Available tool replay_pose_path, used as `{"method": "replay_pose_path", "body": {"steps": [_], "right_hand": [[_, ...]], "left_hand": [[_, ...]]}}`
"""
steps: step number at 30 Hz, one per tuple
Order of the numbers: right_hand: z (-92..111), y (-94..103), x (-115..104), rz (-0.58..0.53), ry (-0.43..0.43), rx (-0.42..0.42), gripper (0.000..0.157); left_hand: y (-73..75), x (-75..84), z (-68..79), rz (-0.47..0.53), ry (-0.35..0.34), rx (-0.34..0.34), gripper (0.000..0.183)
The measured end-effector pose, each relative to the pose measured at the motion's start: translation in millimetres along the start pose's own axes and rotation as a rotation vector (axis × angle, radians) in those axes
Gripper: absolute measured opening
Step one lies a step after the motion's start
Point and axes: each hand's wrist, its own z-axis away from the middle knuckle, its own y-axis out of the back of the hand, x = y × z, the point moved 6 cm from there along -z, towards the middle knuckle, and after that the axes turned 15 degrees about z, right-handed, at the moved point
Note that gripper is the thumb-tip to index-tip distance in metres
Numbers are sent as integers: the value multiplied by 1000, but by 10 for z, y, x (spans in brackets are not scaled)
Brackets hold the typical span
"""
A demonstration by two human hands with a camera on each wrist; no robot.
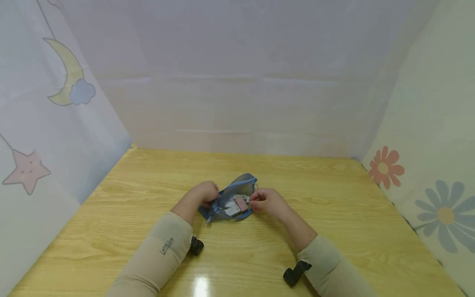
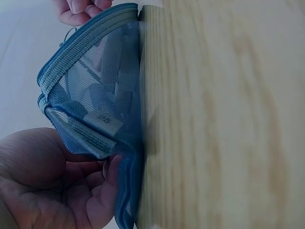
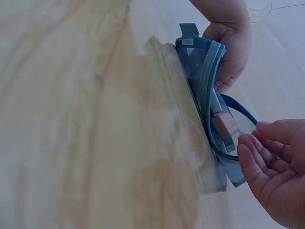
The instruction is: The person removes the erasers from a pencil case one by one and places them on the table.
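Observation:
A blue mesh zip pouch [image 1: 237, 186] lies on its side on the table with its mouth spread wide. Inside it, a pink block [image 1: 241, 203] rests among several white pieces [image 1: 232, 210]. My left hand [image 1: 205, 193] grips the pouch's left end, its fingers curled behind the fabric; in the left wrist view the hand [image 2: 57, 181] holds the folded corner beside a small tag [image 2: 103, 119]. At the opposite end, my right hand [image 1: 269, 202] has thumb and fingertips at the rim of the mouth. The right wrist view shows these fingers [image 3: 259, 157] bent around the edge.
The pouch stands on a wood-grain table [image 1: 148, 181]. Pale printed sheets wall it in at the back [image 1: 237, 103] and both sides. Black wrist cameras [image 1: 196, 246] sit on both sleeves, and light glares near the front edge.

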Motion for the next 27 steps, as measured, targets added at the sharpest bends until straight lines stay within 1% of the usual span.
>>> {"method": "replay_pose_path", "body": {"steps": [4,9,14,17,23,27], "right_hand": [[2,-8,1,20,-20,15,8],[-22,-15,12,36,-24,22,7],[-74,-10,33,100,-27,39,7],[-103,-2,33,151,-14,60,8],[-133,-16,63,176,-24,93,10],[-140,-50,70,222,-33,123,11]], "left_hand": [[0,10,0,-4,9,-2,36],[0,24,15,-8,7,0,36],[0,19,-10,19,7,7,30],[-4,17,-34,30,2,13,30],[-14,24,-52,25,2,16,26],[-12,11,-73,27,2,11,24]]}}
